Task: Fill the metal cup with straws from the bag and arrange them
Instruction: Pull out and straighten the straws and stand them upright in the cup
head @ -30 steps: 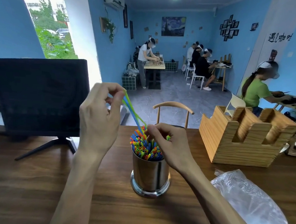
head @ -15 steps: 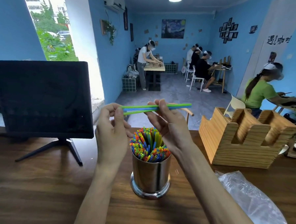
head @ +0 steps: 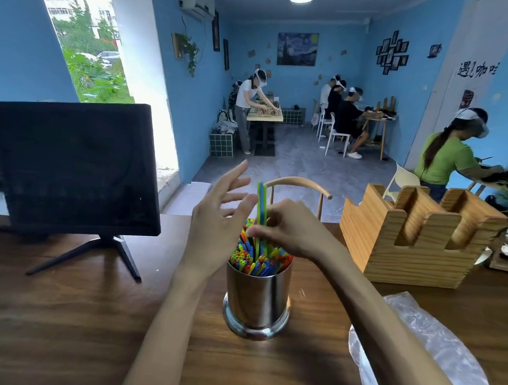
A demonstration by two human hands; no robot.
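A shiny metal cup [head: 257, 301] stands on the wooden table [head: 78, 324], packed with several coloured straws [head: 258, 261]. My right hand [head: 292, 229] pinches a few green and blue straws [head: 261, 204], held upright with their lower ends down among the straws in the cup. My left hand [head: 218, 223] hovers just left of them with its fingers spread and straight, holding nothing. A clear plastic bag [head: 432, 354] lies crumpled on the table at the right.
A dark monitor [head: 71, 168] on a stand is at the left. A wooden holder [head: 415, 239] sits at the right rear. A chair back [head: 300, 184] rises behind the cup. Several people work at tables farther back in the room.
The green and blue straws went from level above the cup to upright with their ends in it. My left hand let go of them and spread its fingers.
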